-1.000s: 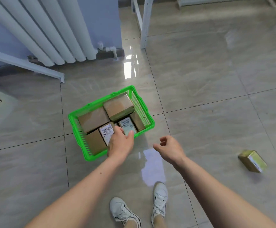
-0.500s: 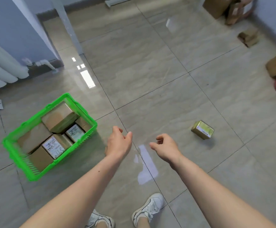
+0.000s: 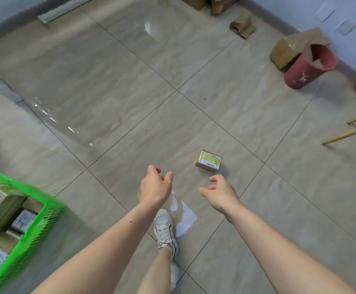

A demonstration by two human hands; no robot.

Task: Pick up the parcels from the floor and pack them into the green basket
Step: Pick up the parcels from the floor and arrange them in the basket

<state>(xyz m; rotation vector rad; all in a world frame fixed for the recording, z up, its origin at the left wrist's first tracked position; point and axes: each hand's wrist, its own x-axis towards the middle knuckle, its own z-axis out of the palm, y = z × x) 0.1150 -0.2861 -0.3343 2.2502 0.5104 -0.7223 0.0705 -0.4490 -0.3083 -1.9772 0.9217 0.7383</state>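
Down on the tiles ahead of us sits 1 small parcel (image 3: pixel 208 161), gold-brown with a pale label on top, lying alone just beyond our right hand (image 3: pixel 220 193). That is the one we are going for, and by our reading this is the reach step, with nothing lifted yet.

Right hand hangs short of the parcel, not touching it, fingers loosely curled and a little apart, holding nothing. Left hand (image 3: pixel 154 186) floats beside it, thumb and fingers relaxed and parted, also empty. Between our arms, 1 white shoe (image 3: pixel 165 230) is planted forward.

Way off at the lower left, the basket (image 3: pixel 36 227) waits, green and already carrying several brown parcels, 2 of them showing white labels. It stands well apart from the loose parcel, so we judge a carry back across the floor will be needed.

Next move, as we see it: stoop, spread the right hand over the parcel's top and close on its 2 long sides. The glossy tile may let it slide under a clumsy touch.

Nothing stands between hand and parcel. Further out, a red bin (image 3: pixel 304 71) with torn brown packaging beside it sits near the far wall, more cardboard (image 3: pixel 243 26) lies by the skirting, and wooden legs (image 3: pixel 351 132) poke in at the right edge, all well clear.
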